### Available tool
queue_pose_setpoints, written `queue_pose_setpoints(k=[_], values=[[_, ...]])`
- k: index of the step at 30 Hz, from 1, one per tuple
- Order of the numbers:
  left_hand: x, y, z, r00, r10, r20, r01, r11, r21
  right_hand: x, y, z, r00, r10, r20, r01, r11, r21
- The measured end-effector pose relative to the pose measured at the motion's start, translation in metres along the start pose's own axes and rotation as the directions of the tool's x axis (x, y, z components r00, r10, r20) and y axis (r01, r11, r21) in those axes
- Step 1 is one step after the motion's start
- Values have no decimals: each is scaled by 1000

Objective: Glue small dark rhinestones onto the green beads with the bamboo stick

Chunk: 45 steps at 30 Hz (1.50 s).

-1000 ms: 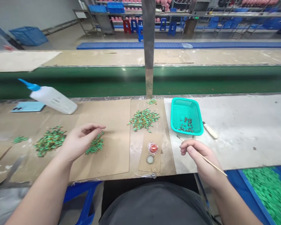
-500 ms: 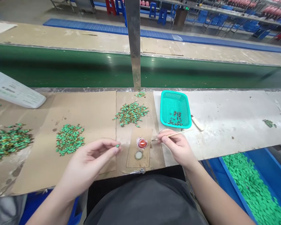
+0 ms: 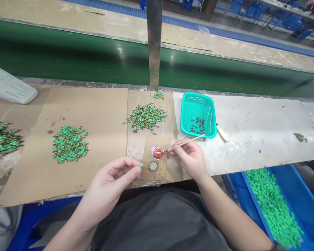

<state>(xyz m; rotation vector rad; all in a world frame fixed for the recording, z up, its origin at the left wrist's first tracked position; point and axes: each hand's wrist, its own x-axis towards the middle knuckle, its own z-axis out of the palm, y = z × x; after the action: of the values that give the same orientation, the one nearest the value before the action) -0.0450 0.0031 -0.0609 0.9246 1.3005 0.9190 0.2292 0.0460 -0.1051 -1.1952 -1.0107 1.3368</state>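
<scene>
Between thumb and forefinger, my left hand [image 3: 117, 179] pinches a small green piece [image 3: 141, 166], too small to make out fully. My right hand [image 3: 189, 155] is closed round a thin paintbrush [image 3: 184, 143]. The brush tip meets the edge of a bottle cap holding red liquid [image 3: 157, 152]. Just below that lies a second cap [image 3: 153, 166] with a pale inside. Both rest on a small cardboard piece [image 3: 161, 172]. Beyond them is a heap of small green and gold pieces [image 3: 146, 116].
More green-gold heaps lie left [image 3: 70, 143] and far left [image 3: 4, 139]. A turquoise basket [image 3: 212, 116] with small dark pieces stands right of centre, beside a pale-handled tool [image 3: 223, 134]. A metal post [image 3: 154, 45] rises behind. Below right, a blue bin [image 3: 300, 198] holds green pieces.
My right hand has moved left, bringing the brush tip to the red cap. My left hand has come right and nearer the caps with its green piece. The view has tilted down.
</scene>
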Motion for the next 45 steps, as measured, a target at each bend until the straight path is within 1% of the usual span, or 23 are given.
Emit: queue_pose_setpoints(k=[8,11,13,16,18,21,23,25,27,32,40,45], values=[[-1,2,8,999,-43,32,46,996,-82,1,-2,-2,999,28,35,-29,1000,11],[-1,4,11,998,-56,21,57,994,-91,1,-5,-2,999,22,47,-23,1000,15],[-1,4,12,998,-61,0,61,994,-93,0,-10,-2,999,9,53,-9,1000,16],[-3,6,18,998,-64,-22,62,992,-107,-9,-26,-1,998,-28,64,27,999,27],[-5,10,24,997,-77,11,78,985,-156,-19,-40,0,995,-62,72,59,997,44],[-8,17,33,987,-84,136,120,949,-291,-35,-63,5,983,-137,123,125,987,101],[-10,20,38,974,-63,218,142,918,-371,-44,-76,8,970,-176,168,154,979,134],[-12,23,42,961,-36,275,155,890,-428,-50,-85,11,963,-190,191,165,976,142],[-14,25,44,951,-25,309,171,874,-455,-54,-91,13,960,-198,198,172,975,142],[-19,27,45,945,-31,326,190,863,-469,-59,-95,14,952,-220,211,196,972,132],[-20,29,47,942,-42,334,206,855,-475,-60,-98,15,957,-194,216,166,976,142],[-21,28,45,940,-32,340,202,854,-479,-60,-100,15,951,-212,225,187,974,128]])
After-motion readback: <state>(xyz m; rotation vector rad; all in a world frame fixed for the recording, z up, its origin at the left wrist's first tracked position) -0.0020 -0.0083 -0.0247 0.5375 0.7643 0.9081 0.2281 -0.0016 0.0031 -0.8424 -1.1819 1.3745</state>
